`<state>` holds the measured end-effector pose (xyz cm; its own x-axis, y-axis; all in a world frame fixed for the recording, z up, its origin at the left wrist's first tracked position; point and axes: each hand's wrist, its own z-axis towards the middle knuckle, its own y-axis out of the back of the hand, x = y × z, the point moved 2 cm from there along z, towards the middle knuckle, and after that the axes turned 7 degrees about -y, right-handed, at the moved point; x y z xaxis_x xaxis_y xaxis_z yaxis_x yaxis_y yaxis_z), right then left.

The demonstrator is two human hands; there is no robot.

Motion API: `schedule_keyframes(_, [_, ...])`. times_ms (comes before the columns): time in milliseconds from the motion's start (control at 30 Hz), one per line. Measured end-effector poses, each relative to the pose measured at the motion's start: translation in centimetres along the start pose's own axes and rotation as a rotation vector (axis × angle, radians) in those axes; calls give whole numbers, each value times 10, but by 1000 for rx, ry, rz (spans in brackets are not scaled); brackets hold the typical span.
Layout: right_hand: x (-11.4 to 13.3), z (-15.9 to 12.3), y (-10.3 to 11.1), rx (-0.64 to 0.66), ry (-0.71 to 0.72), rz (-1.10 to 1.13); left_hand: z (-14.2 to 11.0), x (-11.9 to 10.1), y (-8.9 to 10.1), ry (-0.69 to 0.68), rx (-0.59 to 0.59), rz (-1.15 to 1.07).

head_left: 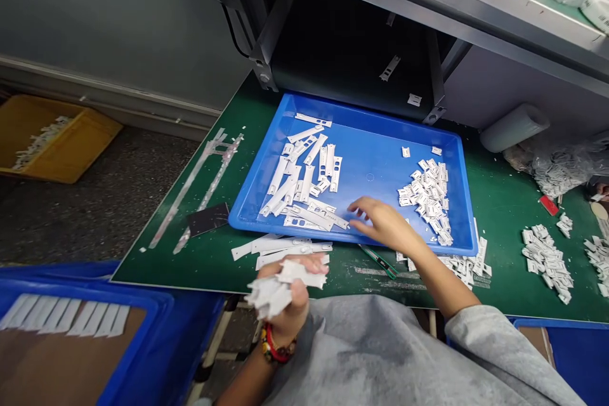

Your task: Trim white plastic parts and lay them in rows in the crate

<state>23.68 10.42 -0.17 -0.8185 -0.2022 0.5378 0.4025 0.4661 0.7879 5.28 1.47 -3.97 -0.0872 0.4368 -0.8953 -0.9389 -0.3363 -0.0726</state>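
My left hand [297, 304] is closed round a bunch of white plastic strips [271, 295], held above the table's front edge. Over the front part of the blue tray [366, 108], my right hand [378, 219] has its fingers apart and holds nothing. Its fingertips are close to the right end of a heap of long white plastic strips [304, 171] in the tray's left half. Small white plastic pieces [428, 193] lie piled in the tray's right half. More long strips [276, 246] rest on the table just in front of the tray.
Behind the tray, a dark conveyor belt [342, 57] carries a few white pieces. A green cutter knife [379, 262] and a dark flat plate [208, 220] lie on the green table [190, 266]. Piles of small pieces [547, 263] are at right. A lower blue tray [157, 311] holds strips in a row.
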Motion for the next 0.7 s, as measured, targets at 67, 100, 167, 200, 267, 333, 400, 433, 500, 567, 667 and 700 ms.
schedule_keyframes(67, [-10,27,-13,4,-161,-167,12,-1,-2,27,-20,-98])
schedule_keyframes(100, [-12,39,-21,71,-184,-239,18,-2,-4,16,-28,-98])
schedule_keyframes(167, [-12,56,-37,182,-164,-311,27,-3,-6,23,-47,21])
schedule_keyframes(200, [-11,60,-41,208,-147,-316,31,-3,-6,24,-51,97])
schedule_keyframes(267, [-11,60,-42,196,-134,-305,35,-3,-4,11,-48,222])
schedule_keyframes(333, [-12,50,-33,138,-134,-245,36,-2,1,24,-31,289])
schedule_keyframes(400, [-13,34,-18,15,-112,-35,38,-1,5,77,0,315])
schedule_keyframes(433, [-12,23,-9,-62,-85,118,40,-1,5,103,18,314])
schedule_keyframes(500, [-8,1,7,-199,-15,426,46,-8,3,129,51,294])
schedule_keyframes(567, [1,-20,18,-255,38,613,55,-20,-6,130,120,266])
schedule_keyframes(667, [17,-43,24,-261,73,740,63,-42,-24,196,362,189])
schedule_keyframes(700, [22,-49,23,-263,81,772,63,-48,-30,243,447,154])
